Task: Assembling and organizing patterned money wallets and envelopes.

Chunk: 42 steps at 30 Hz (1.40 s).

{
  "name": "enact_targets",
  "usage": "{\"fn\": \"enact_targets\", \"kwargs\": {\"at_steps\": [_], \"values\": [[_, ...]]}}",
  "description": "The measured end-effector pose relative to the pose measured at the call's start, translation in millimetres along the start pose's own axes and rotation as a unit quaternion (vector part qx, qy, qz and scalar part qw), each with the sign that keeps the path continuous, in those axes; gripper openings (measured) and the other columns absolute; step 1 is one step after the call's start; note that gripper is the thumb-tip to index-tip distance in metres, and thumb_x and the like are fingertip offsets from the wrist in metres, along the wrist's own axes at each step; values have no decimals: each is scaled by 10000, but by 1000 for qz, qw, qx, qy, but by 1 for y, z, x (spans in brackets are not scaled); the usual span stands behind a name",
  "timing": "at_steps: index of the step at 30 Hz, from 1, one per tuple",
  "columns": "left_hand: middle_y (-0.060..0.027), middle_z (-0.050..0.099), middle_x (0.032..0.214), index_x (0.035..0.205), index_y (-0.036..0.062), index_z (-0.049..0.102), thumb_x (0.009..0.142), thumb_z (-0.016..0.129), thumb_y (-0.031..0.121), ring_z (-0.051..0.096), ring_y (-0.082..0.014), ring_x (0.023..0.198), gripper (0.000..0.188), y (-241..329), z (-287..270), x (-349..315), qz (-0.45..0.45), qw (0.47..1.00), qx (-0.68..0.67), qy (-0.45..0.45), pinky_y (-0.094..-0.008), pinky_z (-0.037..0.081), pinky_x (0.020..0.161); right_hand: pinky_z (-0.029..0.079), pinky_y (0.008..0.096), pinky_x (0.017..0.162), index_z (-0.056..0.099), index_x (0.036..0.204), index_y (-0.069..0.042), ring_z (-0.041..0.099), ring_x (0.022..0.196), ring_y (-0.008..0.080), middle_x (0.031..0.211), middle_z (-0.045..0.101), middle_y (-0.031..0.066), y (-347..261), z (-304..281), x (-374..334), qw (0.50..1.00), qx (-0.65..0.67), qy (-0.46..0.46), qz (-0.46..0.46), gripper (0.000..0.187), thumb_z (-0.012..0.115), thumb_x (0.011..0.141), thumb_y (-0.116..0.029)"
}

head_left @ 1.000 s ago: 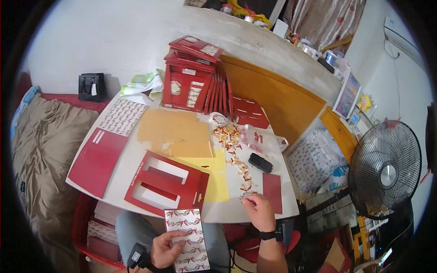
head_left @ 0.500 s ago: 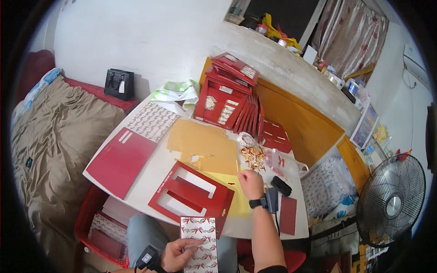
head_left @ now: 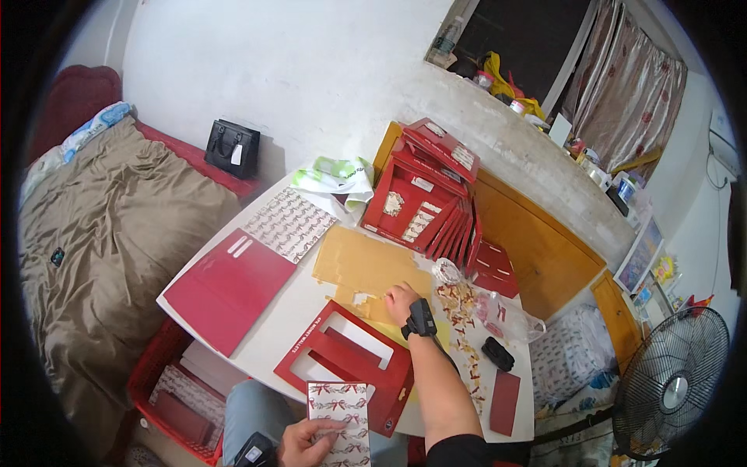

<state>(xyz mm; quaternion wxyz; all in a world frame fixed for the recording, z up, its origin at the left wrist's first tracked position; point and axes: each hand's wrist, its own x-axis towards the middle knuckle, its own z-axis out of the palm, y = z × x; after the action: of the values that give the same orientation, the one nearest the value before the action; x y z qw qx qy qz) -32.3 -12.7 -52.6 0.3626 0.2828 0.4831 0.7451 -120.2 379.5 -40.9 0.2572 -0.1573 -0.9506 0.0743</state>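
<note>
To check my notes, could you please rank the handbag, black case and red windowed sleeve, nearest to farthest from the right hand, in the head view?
1. Red windowed sleeve, lower left of the right hand.
2. Black case, to the right.
3. Handbag, upper left.

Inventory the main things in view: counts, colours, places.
Table: 1, white, centre
Patterned card: 1, white-red, front
Windowed package: 1, red, table front
Package pile: several, red, table back
Plain sheet: 1 visible, red, table left
Patterned sheet: 1 visible, white, back left
Paper: count unclear, tan, table middle
Scraps: many, red-yellow, table right
Handbag: 1, black, upper left
Basket: 1, red, lower left
Bed: 1, brown, far left
Fan: 1, black, far right
Left hand: 1, at patterned card
Right hand: 1, over paper
</note>
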Motion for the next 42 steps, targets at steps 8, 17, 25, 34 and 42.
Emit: {"fn": "enact_targets", "kwargs": {"at_steps": [8,17,25,34,42], "values": [[-93,634,1068,1233,-50,536,953,410,-1,621,-132,911,312,1,-2,8,-7,999,31,-31,-299,565,805,515,444,664,640,820,-75,624,779,352,871,610,135,-9,-8,3,999,-45,-2,-6,64,638,801,-137],[-59,642,1026,1242,-23,546,948,459,21,559,-66,773,310,1,8,1,15,1000,-5,-9,-199,486,639,515,430,670,661,793,-66,632,759,344,846,647,144,-7,-13,3,1000,-8,8,-12,83,619,787,-138],[-121,630,1176,1393,-10,399,879,561,-13,586,-140,1056,539,32,13,3,-7,999,30,9,-278,452,923,504,307,641,674,834,-14,646,686,187,753,667,106,-16,-63,-40,964,236,48,116,114,675,827,-128],[-173,610,1203,1446,21,302,886,572,3,576,-203,1124,622,39,30,3,56,992,113,3,-306,448,950,534,322,661,652,898,-44,653,752,263,855,656,105,-174,-185,-169,968,246,-7,-49,162,713,755,2],[-187,567,1263,1459,22,283,883,567,-5,553,-201,1149,643,45,43,-16,28,988,149,-16,-311,446,951,530,328,644,634,1032,23,640,757,254,922,608,110,-187,-168,-203,977,89,47,-188,290,705,752,-3]]}}
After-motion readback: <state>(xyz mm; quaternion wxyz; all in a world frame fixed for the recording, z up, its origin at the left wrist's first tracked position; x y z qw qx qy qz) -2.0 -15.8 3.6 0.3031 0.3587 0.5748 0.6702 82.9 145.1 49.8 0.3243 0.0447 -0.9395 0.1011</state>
